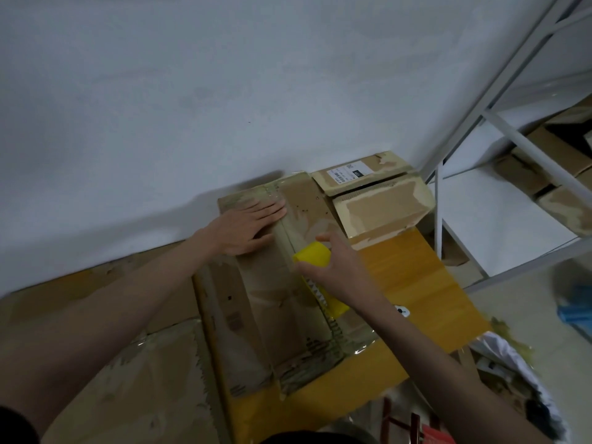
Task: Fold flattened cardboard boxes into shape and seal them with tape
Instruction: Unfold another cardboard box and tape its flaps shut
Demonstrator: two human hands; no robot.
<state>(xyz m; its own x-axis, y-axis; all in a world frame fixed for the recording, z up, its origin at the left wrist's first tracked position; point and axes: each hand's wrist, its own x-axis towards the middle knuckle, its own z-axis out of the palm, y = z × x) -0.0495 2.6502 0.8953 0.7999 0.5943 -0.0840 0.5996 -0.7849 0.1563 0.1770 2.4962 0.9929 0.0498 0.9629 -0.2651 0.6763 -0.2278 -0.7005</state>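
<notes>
- Left hand (248, 227) lay flat, fingers straight, pinning box (266, 302) flap.
- Right hand (333, 267) gripped yellow dispenser (315, 254) on seam; seam ran near-to-far, beside left fingers.

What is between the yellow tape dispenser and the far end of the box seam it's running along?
Nothing visible. The yellow tape dispenser in the right hand faces bare seam; the left hand presses the flap beside it.

Two bare hands, left (248, 225) and right (333, 267); one yellow plastic tape dispenser (315, 256); two brown cardboard boxes, near (256, 283) and far (378, 200); one yellow wooden table (413, 283).
</notes>
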